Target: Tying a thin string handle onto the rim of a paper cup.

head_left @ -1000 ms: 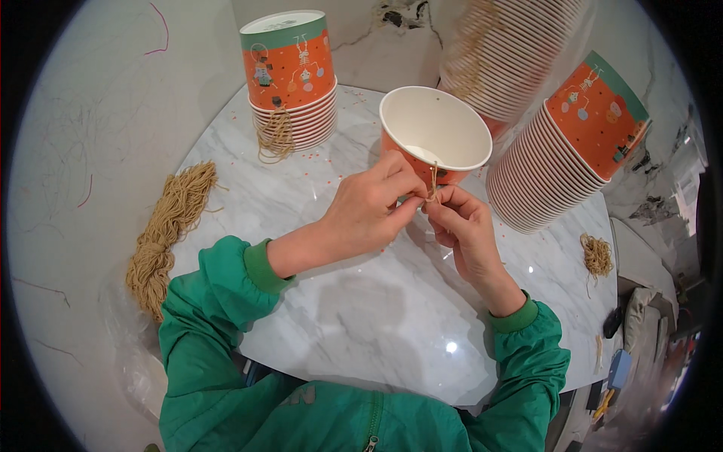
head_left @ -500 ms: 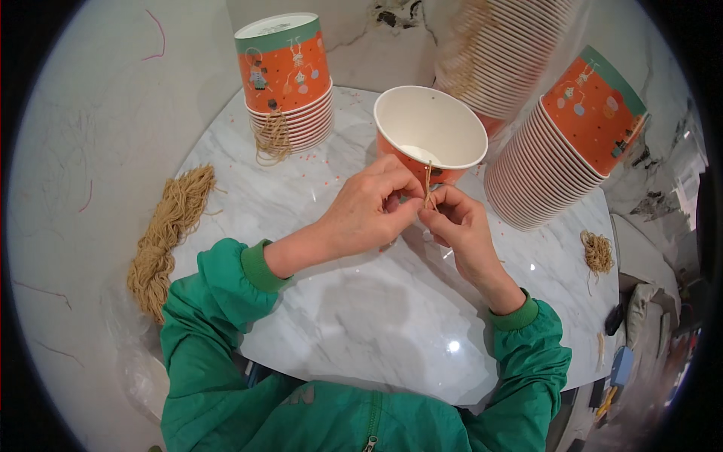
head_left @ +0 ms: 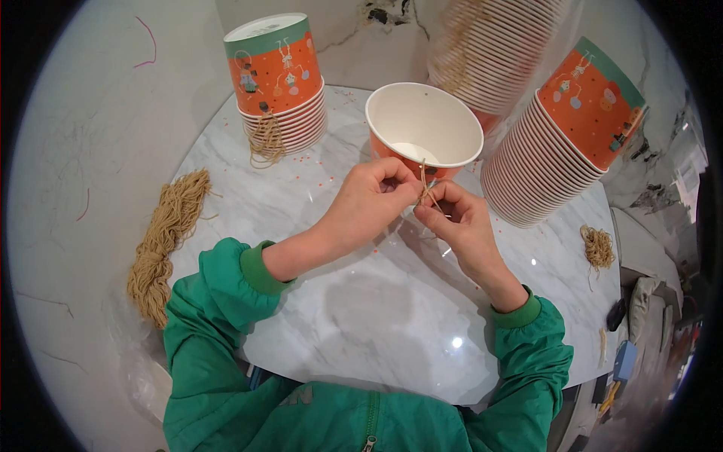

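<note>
Both hands meet at the near rim of an open orange paper cup [head_left: 424,128] that stands upright on the round marble table [head_left: 361,324]. Left hand [head_left: 370,203]: fingers curled shut, thumb and forefinger pinching a short piece of tan twine [head_left: 426,188] right where it meets the cup's side. Right hand [head_left: 456,222]: fingers also closed, pinching the same twine from the other side, fingertips nearly touching the left hand's. Loose twine ends stick up between the two pinches; whether they form a knot is too small to tell. Cup interior white and empty-looking. Around: a short stack of matching cups [head_left: 277,79] upside down at the far left with a small twine loop [head_left: 265,142] hanging against it; a long leaning stack of cups [head_left: 561,135] on its side to the right; another blurred stack at top centre. A thick hank of twine [head_left: 162,245] lies at the table's left edge, a small tangle [head_left: 598,246] near the right edge. Risks, as judged: the twine is thin and short, so a slackened pinch could let the ends slip free. A pull toward the body could tip the light, unweighted cup, or nudge it against the leaning stack close beside it.
</note>
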Tool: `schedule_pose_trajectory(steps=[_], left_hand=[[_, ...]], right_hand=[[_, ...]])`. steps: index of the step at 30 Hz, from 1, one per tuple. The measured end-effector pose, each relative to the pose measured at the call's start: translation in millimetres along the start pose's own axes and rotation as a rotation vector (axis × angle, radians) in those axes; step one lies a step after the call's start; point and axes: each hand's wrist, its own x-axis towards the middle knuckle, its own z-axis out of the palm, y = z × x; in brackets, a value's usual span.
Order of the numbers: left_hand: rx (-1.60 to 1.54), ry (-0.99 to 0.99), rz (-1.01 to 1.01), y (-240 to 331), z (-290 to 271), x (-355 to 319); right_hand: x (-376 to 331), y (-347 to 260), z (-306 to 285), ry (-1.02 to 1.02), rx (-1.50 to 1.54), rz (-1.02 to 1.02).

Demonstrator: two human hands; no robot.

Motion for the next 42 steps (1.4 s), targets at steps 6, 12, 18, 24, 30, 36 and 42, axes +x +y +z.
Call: schedule_pose_trajectory(steps=[6,12,18,24,30,36,42], left_hand=[[0.018,0.038,0.004,2,1,1],[0.023,0.045,-0.077,13,5,2],[-0.136,0.086,-0.054,11,2,-1],[-0.196,0.076,-0.138,16,-2,-2],[-0.2,0.083,-0.159,14,-8,2],[-0.247,0.063,-0.195,12,-6,2],[-0.236,0.056,-0.172,12,-5,0]], right_hand=[[1,5,2,0.006,-0.047,-0.036],[0,9,4,0.02,-0.102,-0.061],[1,6,4,0.008,-0.038,-0.039],[3,2,-1,-0.022,0.169,0.097],[8,-2,-5,-0.062,0.395,0.219],[5,2,-2,-0.074,0.337,0.212],[4,-2,5,-0.017,0.348,0.197]])
